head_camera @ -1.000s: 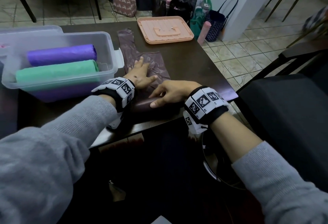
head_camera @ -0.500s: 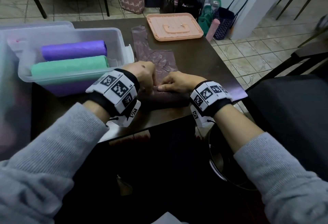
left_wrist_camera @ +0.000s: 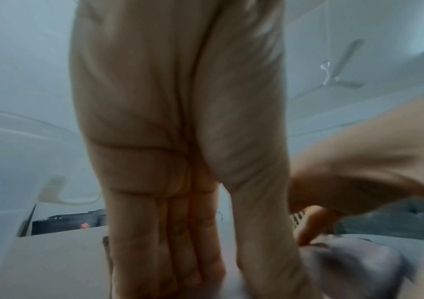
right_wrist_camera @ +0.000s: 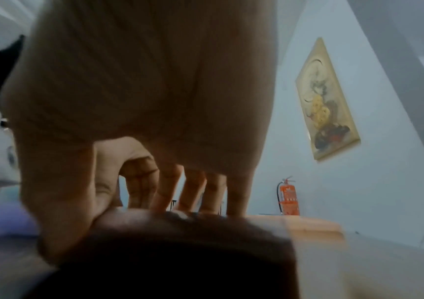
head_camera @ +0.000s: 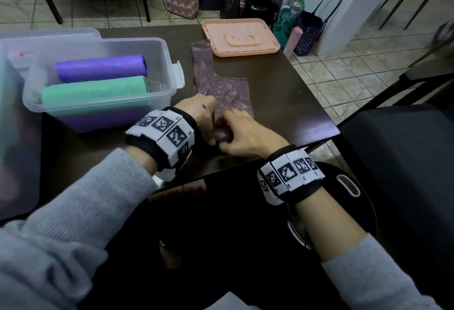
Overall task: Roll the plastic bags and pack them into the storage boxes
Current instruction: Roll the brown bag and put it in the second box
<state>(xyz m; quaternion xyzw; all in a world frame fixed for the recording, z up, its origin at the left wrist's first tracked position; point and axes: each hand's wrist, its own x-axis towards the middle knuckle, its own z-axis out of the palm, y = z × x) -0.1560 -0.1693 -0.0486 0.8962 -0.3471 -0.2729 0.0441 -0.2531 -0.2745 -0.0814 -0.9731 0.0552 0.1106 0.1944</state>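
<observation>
Two hands on one bag — left hand point(head_camera: 205, 115) and right hand point(head_camera: 242, 135) side by side at the near table point(head_camera: 282, 93) edge, fingers curled over the rolled end of the brownish bag point(head_camera: 221, 88), pinching it. Flat remainder stretched away toward the pink lid point(head_camera: 239, 38). Clear box point(head_camera: 98, 81) just left, already holding a purple roll point(head_camera: 100, 67) and a green roll point(head_camera: 95, 89). Best done, probably, by rolling forward evenly — both ends level, roll kept tight, loose plastic smoothed ahead to avoid a cone.
</observation>
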